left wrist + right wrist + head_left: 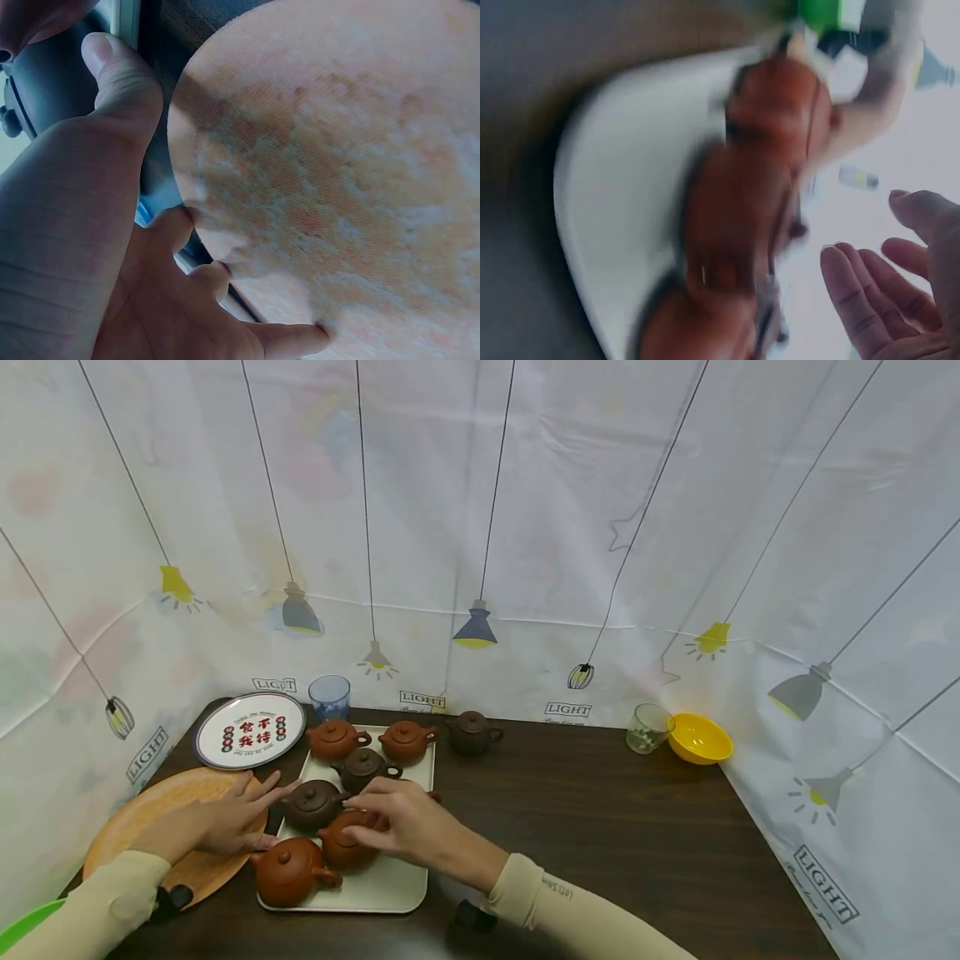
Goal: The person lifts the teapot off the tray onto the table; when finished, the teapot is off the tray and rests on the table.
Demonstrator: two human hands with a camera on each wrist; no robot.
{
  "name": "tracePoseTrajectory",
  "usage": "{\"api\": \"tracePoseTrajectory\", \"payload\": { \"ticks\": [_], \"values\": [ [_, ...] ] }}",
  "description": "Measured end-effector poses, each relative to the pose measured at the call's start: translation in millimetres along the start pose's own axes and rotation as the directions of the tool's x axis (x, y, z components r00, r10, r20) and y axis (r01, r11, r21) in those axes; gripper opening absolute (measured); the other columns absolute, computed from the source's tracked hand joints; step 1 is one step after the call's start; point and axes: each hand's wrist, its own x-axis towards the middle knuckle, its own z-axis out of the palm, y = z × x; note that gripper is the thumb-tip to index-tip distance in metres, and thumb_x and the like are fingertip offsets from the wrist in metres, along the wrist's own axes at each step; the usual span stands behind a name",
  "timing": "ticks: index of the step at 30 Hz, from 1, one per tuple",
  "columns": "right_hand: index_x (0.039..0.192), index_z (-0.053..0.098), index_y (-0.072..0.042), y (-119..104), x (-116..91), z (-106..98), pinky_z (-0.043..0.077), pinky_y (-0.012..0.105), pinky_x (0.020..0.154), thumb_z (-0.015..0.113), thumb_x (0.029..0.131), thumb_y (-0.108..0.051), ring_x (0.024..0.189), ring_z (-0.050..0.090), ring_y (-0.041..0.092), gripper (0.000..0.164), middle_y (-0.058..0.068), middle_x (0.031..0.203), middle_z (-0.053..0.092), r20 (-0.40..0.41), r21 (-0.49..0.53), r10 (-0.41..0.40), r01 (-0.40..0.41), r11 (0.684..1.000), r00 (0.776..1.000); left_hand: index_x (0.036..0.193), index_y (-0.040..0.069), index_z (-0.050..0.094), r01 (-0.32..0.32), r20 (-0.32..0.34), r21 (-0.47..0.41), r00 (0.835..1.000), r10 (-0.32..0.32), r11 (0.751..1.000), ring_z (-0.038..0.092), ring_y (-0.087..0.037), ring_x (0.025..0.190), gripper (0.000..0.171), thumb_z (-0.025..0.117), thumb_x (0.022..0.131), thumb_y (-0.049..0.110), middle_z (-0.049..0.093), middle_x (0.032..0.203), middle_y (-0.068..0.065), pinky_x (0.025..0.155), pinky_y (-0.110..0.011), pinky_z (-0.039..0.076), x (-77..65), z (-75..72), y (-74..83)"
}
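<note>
On the cream tray (382,889) stand several small teapots: reddish ones, such as the front-left teapot (286,872) and the teapot beside it (347,843), and dark ones, such as the brown teapot (313,804). My left hand (217,818) spreads its fingers over the edge of a round orange mat or board (315,165). Its thumb (124,82) lies near the tray's left side, by a reddish spout. Above the reddish teapots hovers my right hand (408,822), fingers loosely bent, holding nothing in the right wrist view. It partly hides another teapot behind it.
Beyond the tray stand a dark teapot (472,733), a blue glass (330,697) and a white plate (250,731) with red characters. A green glass (648,729) and a yellow bowl (701,739) sit at the far right. Printed cloth hangs behind the table.
</note>
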Motion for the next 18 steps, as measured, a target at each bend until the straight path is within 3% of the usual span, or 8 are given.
{"api": "tracePoseTrajectory", "payload": {
  "ticks": [3,6,13,18],
  "values": [
    [0.124,0.08,-0.009,-11,-3,16,0.043,0.0,0.07,0.078,0.101,-0.027,0.081,0.069,0.006,0.029,0.003,0.109,0.078,0.05,-0.013,0.001,0.0,1.0,0.999,0.172,0.03,0.02,0.025,0.028,-0.01,0.999,-0.024,1.0,-0.002,-0.075,0.153,0.092,0.064,0.098,0.064,0.012,0.174,-0.036,0.09,-0.101,0.02,-8.5,-11.6,18.7],
    [0.122,0.08,-0.011,-17,-7,31,0.04,-0.001,0.069,0.078,0.101,-0.027,0.079,0.068,0.003,0.027,0.001,0.107,0.079,0.072,-0.019,-0.008,0.01,1.0,0.997,0.172,0.032,0.018,0.057,0.047,-0.016,0.997,-0.057,0.998,-0.003,-0.073,0.154,0.093,0.065,0.098,0.064,0.009,0.176,-0.033,0.09,-0.103,0.016,-13.7,-17.5,29.6],
    [0.12,0.081,-0.013,-22,-15,57,0.047,0.0,0.072,0.077,0.101,-0.03,0.079,0.069,-0.005,0.025,-0.005,0.101,0.079,0.105,-0.141,-0.037,0.052,0.989,0.994,0.172,0.034,0.018,0.082,0.035,0.012,0.996,-0.083,0.997,0.0,-0.07,0.156,0.092,0.066,0.098,0.062,0.012,0.176,-0.031,0.09,-0.104,0.011,-16.3,-21.0,36.2],
    [0.104,0.082,-0.016,-26,-19,68,0.045,0.001,0.064,0.075,0.103,-0.027,0.071,0.065,-0.008,0.013,-0.009,0.086,0.076,0.106,-0.206,-0.023,0.044,0.978,0.994,0.172,0.035,0.019,0.07,0.032,-0.008,0.997,-0.07,0.998,-0.001,-0.071,0.155,0.091,0.066,0.098,0.061,0.013,0.176,-0.031,0.089,-0.104,0.01,-15.1,-15.9,35.4]
  ]
}}
